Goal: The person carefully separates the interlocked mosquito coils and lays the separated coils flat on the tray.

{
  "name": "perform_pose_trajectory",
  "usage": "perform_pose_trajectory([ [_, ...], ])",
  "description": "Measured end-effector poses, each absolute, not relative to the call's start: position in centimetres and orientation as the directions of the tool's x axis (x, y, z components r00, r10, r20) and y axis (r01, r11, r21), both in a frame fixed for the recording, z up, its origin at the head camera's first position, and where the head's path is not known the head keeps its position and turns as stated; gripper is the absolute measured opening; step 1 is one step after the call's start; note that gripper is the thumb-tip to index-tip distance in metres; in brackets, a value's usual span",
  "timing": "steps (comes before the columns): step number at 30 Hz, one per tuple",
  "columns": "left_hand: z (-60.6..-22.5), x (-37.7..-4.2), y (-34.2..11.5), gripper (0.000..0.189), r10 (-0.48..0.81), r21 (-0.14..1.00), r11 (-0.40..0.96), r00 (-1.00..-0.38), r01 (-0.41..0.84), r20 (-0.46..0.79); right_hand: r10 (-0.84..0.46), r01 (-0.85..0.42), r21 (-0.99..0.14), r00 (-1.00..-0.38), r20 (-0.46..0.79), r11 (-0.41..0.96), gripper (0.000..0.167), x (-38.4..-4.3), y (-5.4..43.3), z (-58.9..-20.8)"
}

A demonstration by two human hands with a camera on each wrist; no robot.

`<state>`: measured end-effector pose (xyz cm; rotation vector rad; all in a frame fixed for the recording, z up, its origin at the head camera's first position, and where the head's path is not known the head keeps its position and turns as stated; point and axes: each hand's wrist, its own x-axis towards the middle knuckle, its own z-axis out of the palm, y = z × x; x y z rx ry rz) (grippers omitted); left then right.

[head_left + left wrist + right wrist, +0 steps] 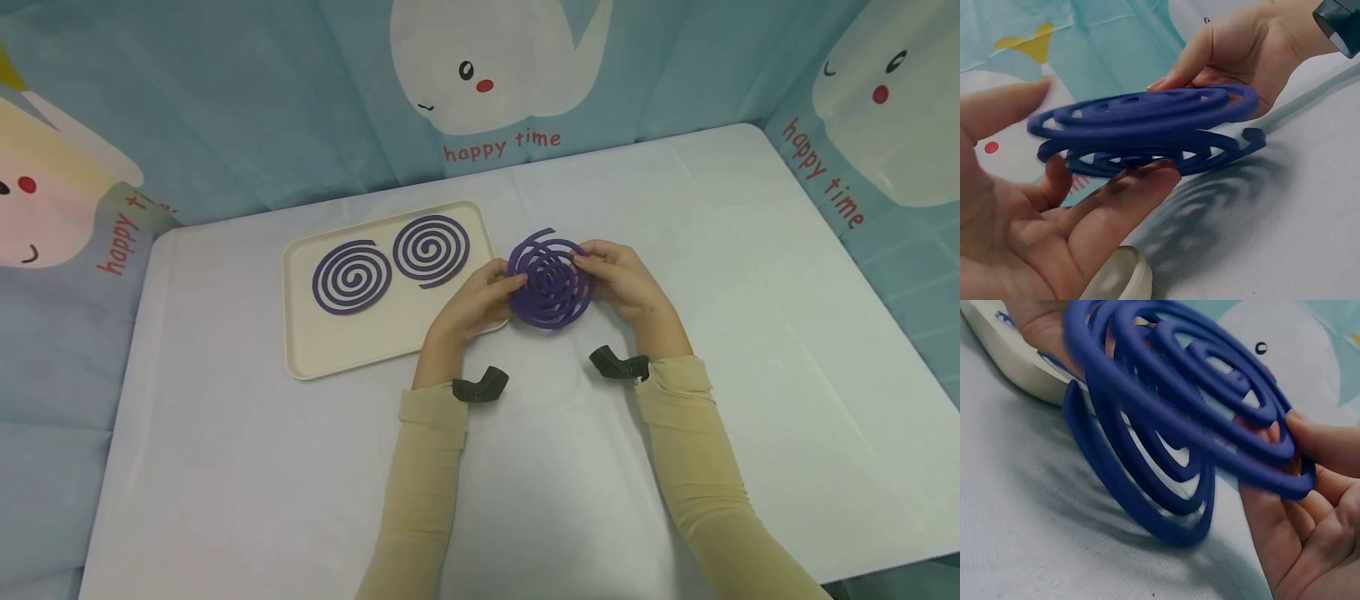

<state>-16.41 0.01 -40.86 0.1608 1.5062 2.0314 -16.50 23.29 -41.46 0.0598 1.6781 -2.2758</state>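
Note:
Two purple-blue spiral mosquito coils are held above the table, one over the other with gaps between their turns. In the left wrist view the upper mosquito coil (1147, 132) lies nearly flat over the lower mosquito coil (1207, 164). My right hand (626, 279) pinches the upper coil at its right edge, thumb on top and fingers beneath. My left hand (480, 300) holds the pair's left side; its fingers lie under the lower coil, and its thumb is at the upper coil's edge. Whether the coils touch at their centres is hidden.
A cream tray (322, 350) stands to the left of the hands. On it lie a left mosquito coil (324, 300) and a right mosquito coil (464, 250), side by side. A white cloth covers the table (750, 333); a printed curtain (285, 100) hangs behind.

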Motion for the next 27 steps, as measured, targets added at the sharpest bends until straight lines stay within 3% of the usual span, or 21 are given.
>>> perform_pose_trajectory([
  [4, -40.7, -16.5, 0.0, 0.018, 0.452, 0.884, -0.254, -0.856, -0.392, -0.249, -0.230, 0.254, -0.921, -0.955, -0.189, -0.297, 0.021, -16.6, 23.5, -41.2],
  [7, -40.6, -16.7, -0.2, 0.011, 0.350, 0.893, -0.258, -0.897, -0.369, -0.270, -0.224, 0.247, -0.921, -0.957, -0.184, -0.300, 0.020, -16.6, 23.6, -41.2],
  [10, -40.6, -16.7, -0.7, 0.009, 0.265, 0.913, -0.209, -0.919, -0.350, -0.292, -0.216, 0.248, -0.926, -0.958, -0.190, -0.284, 0.020, -16.5, 23.5, -41.2],
  [18, -40.5, -15.2, -4.0, 0.043, 0.207, 0.971, -0.096, -0.959, -0.219, -0.196, -0.250, 0.265, -0.926, -0.948, -0.199, -0.270, 0.027, -16.1, 21.9, -41.4],
  [25, -40.2, -13.5, -9.2, 0.044, 0.156, 0.965, 0.065, -0.953, -0.254, -0.261, -0.338, 0.257, -0.952, -0.921, -0.191, -0.163, 0.017, -15.4, 18.5, -41.4],
  [27, -40.0, -12.9, -10.8, 0.044, 0.145, 0.959, 0.085, -0.949, -0.270, -0.280, -0.365, 0.244, -0.963, -0.912, -0.187, -0.116, 0.023, -15.3, 17.3, -41.3],
])
